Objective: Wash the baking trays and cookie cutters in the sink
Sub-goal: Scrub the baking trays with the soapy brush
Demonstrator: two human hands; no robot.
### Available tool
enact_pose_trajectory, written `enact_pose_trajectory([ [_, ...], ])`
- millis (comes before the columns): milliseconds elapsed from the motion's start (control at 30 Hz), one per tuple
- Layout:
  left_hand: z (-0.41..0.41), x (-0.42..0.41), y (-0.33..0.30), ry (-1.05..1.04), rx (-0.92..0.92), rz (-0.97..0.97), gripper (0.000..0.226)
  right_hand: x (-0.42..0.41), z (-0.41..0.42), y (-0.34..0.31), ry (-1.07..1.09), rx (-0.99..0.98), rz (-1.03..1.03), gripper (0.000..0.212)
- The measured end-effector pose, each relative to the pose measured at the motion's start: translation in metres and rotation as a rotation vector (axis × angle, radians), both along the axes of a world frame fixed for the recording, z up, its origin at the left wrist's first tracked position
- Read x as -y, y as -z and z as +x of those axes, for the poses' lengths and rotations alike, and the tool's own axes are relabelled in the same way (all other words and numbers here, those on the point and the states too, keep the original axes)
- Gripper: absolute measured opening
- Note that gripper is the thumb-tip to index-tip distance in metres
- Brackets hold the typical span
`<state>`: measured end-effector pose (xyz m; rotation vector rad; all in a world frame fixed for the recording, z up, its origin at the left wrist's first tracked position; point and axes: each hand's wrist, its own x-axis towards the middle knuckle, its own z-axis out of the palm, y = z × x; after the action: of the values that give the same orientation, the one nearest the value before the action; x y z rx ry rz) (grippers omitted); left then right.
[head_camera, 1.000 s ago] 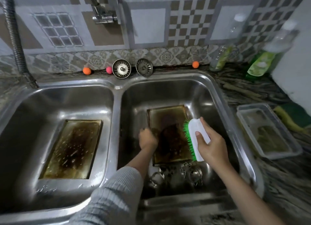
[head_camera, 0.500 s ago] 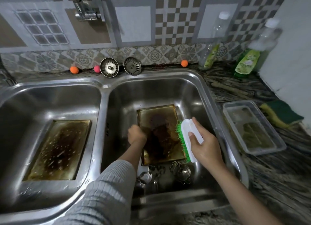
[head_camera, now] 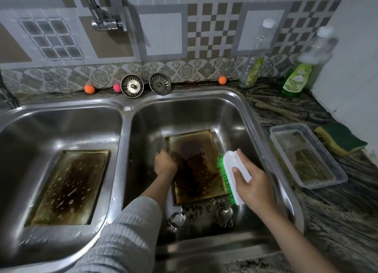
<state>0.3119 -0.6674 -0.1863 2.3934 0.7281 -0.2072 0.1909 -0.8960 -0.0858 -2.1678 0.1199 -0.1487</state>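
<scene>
**Ana:** Head view first — what is each hand doing?

**Ben:** The right hand [head_camera: 252,182] is wrapped round the white back of a scrub brush [head_camera: 233,176], thumb on top, green bristles facing left and meeting the right edge of the baking tray [head_camera: 196,168] in the right basin [head_camera: 184,113]. The left hand [head_camera: 165,164] is curled at that tray's left edge; whether it grips the rim I cannot tell.

**Ana:** And the tray itself?

**Ben:** It lies flat on the basin floor, stained dark brown. Just nearer than it, metal cookie cutters [head_camera: 222,212] lie on the floor of the same basin.

**Ana:** The other basin?

**Ben:** A second baking tray [head_camera: 69,188], equally burnt and spotted with drops, lies flat in the left basin [head_camera: 61,119].

**Ana:** Farther out?

**Ben:** Two sink strainers [head_camera: 132,86] lean against the tiled wall behind the divider. On the counter to the right are a clear plastic container [head_camera: 306,154], a yellow-green sponge [head_camera: 340,138] beside it, and a green soap bottle [head_camera: 297,78] by the wall.
</scene>
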Motion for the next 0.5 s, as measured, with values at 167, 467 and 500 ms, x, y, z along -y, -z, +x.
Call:
enact_pose_trajectory([
  [167,0.000,-0.004,0.009,-0.026,0.084,-0.046,0.028,0.002,-0.001,0.003,0.006,0.015,0.005,0.052],
  [467,0.001,0.002,-0.006,-0.067,0.142,-0.181,0.022,0.003,-0.001,0.003,0.004,0.020,0.003,0.053],
  [500,0.000,0.004,-0.010,-0.057,0.158,-0.194,0.021,0.003,-0.001,0.002,0.004,0.018,0.000,0.053],
])
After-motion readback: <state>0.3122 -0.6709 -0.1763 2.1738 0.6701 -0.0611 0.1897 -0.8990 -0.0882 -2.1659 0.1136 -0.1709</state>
